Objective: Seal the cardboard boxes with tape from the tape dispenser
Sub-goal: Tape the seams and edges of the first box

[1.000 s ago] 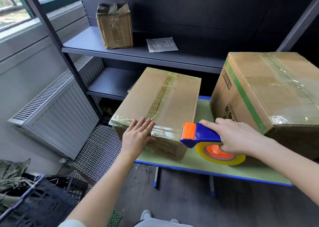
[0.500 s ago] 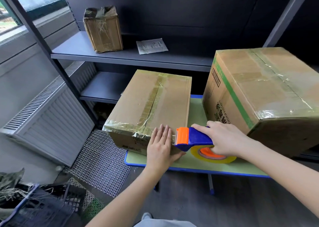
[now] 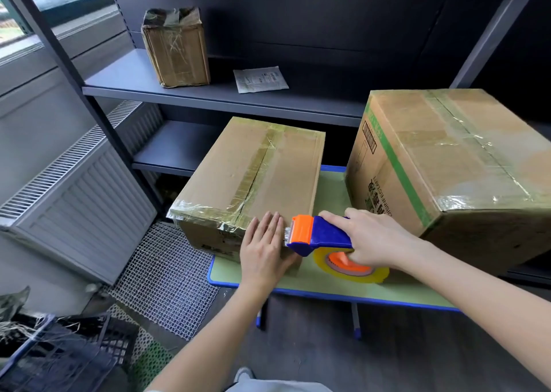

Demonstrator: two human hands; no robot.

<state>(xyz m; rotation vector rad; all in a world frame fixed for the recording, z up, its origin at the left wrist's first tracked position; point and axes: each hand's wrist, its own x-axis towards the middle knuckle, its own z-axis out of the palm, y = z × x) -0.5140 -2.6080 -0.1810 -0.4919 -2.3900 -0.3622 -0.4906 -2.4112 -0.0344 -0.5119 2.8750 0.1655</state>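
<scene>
My left hand (image 3: pixel 265 248) lies flat on the near edge of the smaller box (image 3: pixel 253 177), taped closed on the worktop (image 3: pixel 328 289), contents hidden. My right hand (image 3: pixel 375 239) grips the tape dispenser (image 3: pixel 322 235) at that edge.

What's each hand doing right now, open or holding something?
Left hand: open, fingers flat against the near edge of the smaller box.
Right hand: closed around the tape dispenser.

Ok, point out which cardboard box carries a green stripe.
The large box on the right; the smaller box under the left hand and the shelf box are plain brown.
</scene>
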